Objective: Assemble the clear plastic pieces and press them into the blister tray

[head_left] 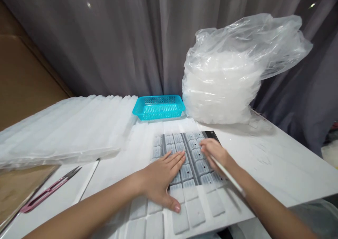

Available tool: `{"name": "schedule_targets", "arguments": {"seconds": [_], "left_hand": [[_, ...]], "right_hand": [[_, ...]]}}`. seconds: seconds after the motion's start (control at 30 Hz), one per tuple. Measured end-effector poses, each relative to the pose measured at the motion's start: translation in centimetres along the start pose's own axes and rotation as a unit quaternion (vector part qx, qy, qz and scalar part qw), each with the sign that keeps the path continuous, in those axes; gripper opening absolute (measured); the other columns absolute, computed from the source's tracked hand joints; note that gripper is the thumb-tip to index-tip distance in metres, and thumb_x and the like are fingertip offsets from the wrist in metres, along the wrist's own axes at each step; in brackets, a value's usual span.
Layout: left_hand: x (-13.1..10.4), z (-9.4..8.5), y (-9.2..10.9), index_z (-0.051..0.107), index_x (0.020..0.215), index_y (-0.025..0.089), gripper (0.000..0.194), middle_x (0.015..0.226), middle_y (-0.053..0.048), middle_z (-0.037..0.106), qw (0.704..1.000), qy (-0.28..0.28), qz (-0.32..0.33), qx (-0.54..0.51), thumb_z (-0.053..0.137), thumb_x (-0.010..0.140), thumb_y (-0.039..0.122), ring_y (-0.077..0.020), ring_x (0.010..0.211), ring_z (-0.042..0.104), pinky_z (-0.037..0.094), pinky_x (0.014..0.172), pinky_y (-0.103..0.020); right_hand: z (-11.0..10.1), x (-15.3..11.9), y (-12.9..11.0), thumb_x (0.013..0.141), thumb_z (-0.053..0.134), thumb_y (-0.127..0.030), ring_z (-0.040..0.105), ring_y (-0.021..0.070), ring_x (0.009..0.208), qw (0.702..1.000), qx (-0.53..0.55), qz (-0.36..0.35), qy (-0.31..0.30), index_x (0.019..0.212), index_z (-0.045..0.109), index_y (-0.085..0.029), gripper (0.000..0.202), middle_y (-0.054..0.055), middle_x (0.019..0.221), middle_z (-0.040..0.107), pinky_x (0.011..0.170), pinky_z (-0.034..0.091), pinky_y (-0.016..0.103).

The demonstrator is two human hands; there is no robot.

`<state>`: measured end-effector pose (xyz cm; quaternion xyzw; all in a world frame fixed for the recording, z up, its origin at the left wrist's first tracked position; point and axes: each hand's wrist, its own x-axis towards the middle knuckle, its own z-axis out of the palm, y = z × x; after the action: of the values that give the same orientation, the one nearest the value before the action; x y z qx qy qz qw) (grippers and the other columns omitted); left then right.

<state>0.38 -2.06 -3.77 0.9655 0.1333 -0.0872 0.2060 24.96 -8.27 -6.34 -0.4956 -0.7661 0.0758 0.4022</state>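
Observation:
My left hand lies flat with its fingers stretched out on a rectangular grey sheet that shows rows of pale rounded blocks and small dark dots. Its thumb reaches past the sheet's near edge onto white rectangular pads. My right hand is closed round a slim white stick, held over the right side of the sheet. The stick slants back toward my wrist; its working tip is hidden by the fingers and blurred. What kind of tool it is, I cannot tell.
A turquoise basket stands behind the sheet. To its right rises a clear plastic bag full of white material. White layered sheets lie at left, near pink-handled thread snips and a brown packet. A grey curtain hangs behind.

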Motion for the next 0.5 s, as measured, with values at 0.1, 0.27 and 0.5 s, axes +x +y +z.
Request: {"name": "schedule_targets", "arguments": {"seconds": [0.1,0.27,0.5], "left_hand": [[-0.3,-0.4,0.3,0.004,0.148,0.004,0.122,0.15,-0.02,-0.004,1.0,-0.018,0.017,-0.017,0.056,0.067,0.08,-0.0407,0.138,0.005,0.006,0.114,-0.055],[-1.0,-1.8,-0.2,0.012,0.148,0.01,0.11,0.151,-0.015,0.002,0.998,-0.045,0.038,-0.03,0.057,0.071,0.075,-0.037,0.139,0.011,0.016,0.115,-0.051],[0.3,-0.9,-1.9,0.042,0.138,0.017,0.061,0.142,-0.013,0.04,0.993,0.112,-0.035,0.013,0.046,0.091,0.054,-0.0319,0.125,0.044,0.038,0.103,-0.047]], "right_hand": [[-2.3,2.4,0.6,0.087,0.054,-0.028,0.055,0.0276,0.116,0.999,-0.015,-0.011,-0.044,0.082,0.061,-0.021,0.011,0.011,0.109,0.066,0.099,0.042,0.048],[-1.2,5.3,1.0,0.087,0.057,-0.036,0.065,0.022,0.101,0.964,0.221,0.07,-0.131,0.073,0.054,-0.019,0.022,0.011,0.107,0.069,0.085,0.051,0.039],[2.2,3.4,1.4,0.083,0.063,-0.035,0.069,0.0207,0.087,0.903,0.342,0.125,-0.229,0.069,0.055,-0.018,0.023,0.009,0.088,0.073,0.077,0.053,0.036]]}}
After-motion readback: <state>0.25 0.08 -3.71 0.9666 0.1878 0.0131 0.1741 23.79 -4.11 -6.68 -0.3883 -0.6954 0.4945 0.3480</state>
